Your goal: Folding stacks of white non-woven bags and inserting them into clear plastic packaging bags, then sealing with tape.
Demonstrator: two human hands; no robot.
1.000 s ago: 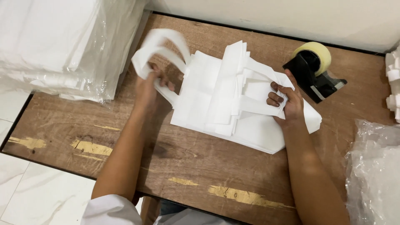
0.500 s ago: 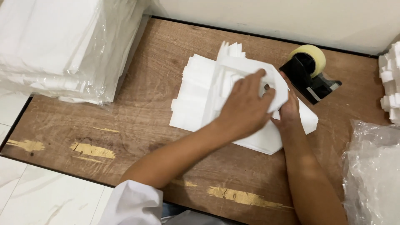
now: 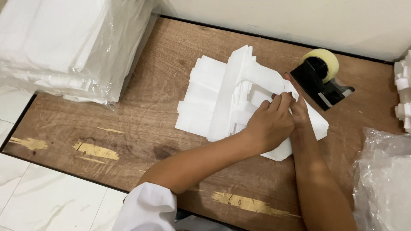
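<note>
Pinching folded handle straps at 3 o'clock of the white bag stack, left hand and right hand grip closed; bags look light, soft, slippery

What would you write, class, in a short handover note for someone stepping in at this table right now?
Left hand: reached across, palm down, fingers pressing the folded stack of white bags.
Right hand: mostly hidden under the left, fingertips on the same spot near the stack's right edge; its grip cannot be made out.
The stack lies mid-table, handles folded in.
Tape dispenser stands untouched just right of it.
Wrapped bag bundle sits far left.
No tape on the stack yet.
</note>
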